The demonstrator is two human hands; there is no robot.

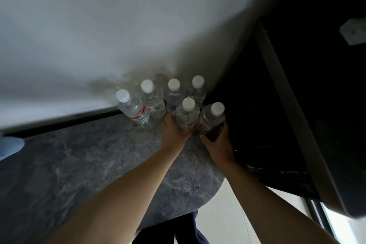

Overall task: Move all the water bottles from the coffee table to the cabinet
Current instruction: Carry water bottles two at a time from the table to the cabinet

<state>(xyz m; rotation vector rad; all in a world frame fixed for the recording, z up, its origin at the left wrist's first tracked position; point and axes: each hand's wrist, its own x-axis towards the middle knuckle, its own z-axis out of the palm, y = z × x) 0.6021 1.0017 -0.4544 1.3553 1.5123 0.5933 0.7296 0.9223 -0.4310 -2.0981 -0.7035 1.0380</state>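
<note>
Grey marbled stone forms the counter (83, 164), a rounded top butted against a pale wall (99, 25), with a dark cabinet panel (297, 105) rising at the right. Six clear water bottles with white caps stand clustered in the back corner where wall and dark panel meet. Four make a back row: a leftmost bottle (132, 110) with a red label that leans outward in this wide-angle view, a second bottle (153, 100), a blue-labelled bottle (173, 96) and a corner bottle (198, 91). Two stand in front of them. The left hand (174, 134) has its grip wrapped low round the front-left bottle (187, 114), and the right hand (217, 142) has its grip curled round the base of the front-right bottle (212, 118); both bottoms look to be at or just above the stone, though blur keeps me from saying which.

Judging by the task, this is the setting-down of a pair beside those already delivered. To do it well, each bottle should meet the stone flat on its base before the fingers loosen. Space is tight, with the front pair nearly touching the row behind, so the hands ought to open only a little and draw straight back toward the body. A sideways sweep could knock a neighbour. The right-hand bottle sits close to the rounded edge and would be safer nudged inward.
</note>
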